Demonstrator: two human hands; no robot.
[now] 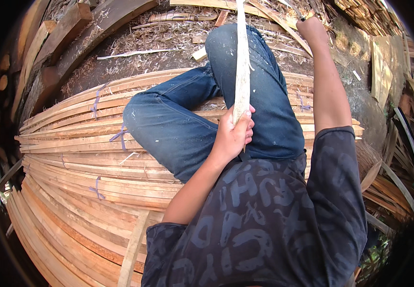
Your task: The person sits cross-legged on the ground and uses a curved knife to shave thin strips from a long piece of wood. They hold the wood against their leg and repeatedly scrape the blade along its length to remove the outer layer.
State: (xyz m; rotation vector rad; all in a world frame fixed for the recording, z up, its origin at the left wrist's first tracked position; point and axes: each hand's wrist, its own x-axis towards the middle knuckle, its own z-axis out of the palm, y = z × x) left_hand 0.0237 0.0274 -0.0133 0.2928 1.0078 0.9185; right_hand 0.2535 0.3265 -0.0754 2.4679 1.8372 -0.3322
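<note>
My left hand (231, 135) is closed around the near end of a long, pale wooden strip (242, 71). The strip points away from me over my raised knee, and its far end runs out of the top of the view. A few thin slivers stick out along its right edge. My right arm is stretched far forward to the right. At its end my right hand (313, 33) grips the dark handle of a knife (291, 7), whose grey blade is cut off by the upper edge. The blade is apart from the strip.
I sit on bundles of sawn wooden slats (73, 143), some tied with purple string (119, 136). Wood shavings (178, 40) cover the ground ahead. Thick timber beams (68, 36) lie at the far left. More cut wood (369, 16) is stacked at the far right.
</note>
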